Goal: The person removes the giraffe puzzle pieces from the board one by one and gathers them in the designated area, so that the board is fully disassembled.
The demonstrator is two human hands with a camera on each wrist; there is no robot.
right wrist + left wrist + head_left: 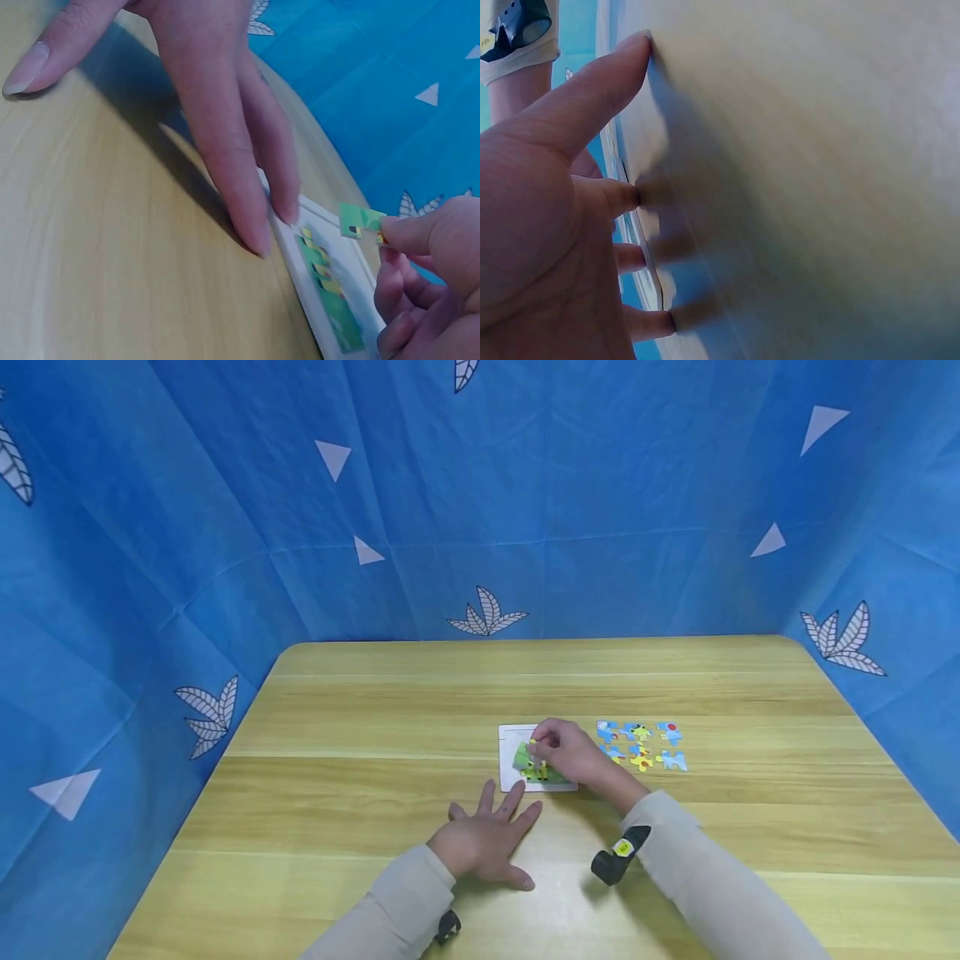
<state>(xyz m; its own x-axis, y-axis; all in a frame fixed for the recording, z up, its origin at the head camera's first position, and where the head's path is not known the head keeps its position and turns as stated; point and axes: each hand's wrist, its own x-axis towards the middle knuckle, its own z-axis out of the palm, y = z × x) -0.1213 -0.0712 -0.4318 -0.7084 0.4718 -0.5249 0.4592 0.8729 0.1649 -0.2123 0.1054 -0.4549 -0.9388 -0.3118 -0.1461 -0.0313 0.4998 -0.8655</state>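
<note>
My right hand (566,753) pinches a green jigsaw piece (360,220) between thumb and finger. It holds the piece raised over a white puzzle tray (505,777). Inside the tray, green and yellow joined pieces (336,319) lie along the near side; the right hand covers part of them in the head view. My left hand (487,843) is spread flat-fingered in front of the tray, fingertips down on the table. In the right wrist view its fingers (281,172) reach the tray's near rim, and its thumb stands apart.
Several loose blue and yellow jigsaw pieces (641,758) lie in rough rows right of the tray, beyond the right wrist. The wooden table (360,718) meets a blue patterned cloth (420,502) at its back and sides. Each wrist wears a small black camera (618,857).
</note>
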